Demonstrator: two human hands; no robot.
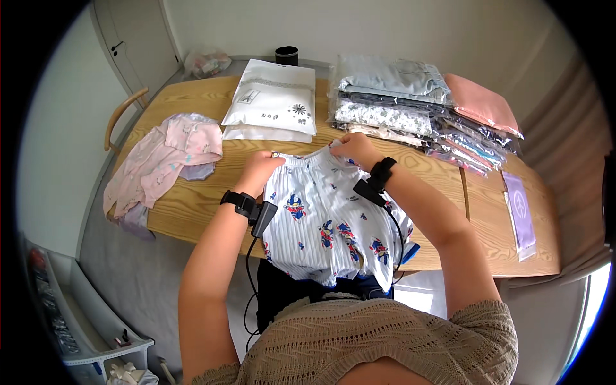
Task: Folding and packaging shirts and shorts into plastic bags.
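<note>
White ribbed shorts [314, 205] with blue and red cartoon figures hang over the table's near edge, waistband at the far end. My left hand [262, 168] pinches the left end of the elastic waistband. At the other end, my right hand [358, 149] grips the waistband too, so it is stretched out between them. The shorts' legs drape toward my body, with a bit of blue cloth [410, 253] showing by the right leg. Black devices are strapped to both wrists, with cables running down.
On the wooden table [186, 208] lie a crumpled pink garment [168, 154] at left, white printed packaging bags [273, 96] at the back, bagged folded clothes [391, 96], a salmon bagged item [482, 104] and a purple packet [520, 212] at right. A black cup [287, 55] stands behind; a storage bin [96, 321] sits lower left.
</note>
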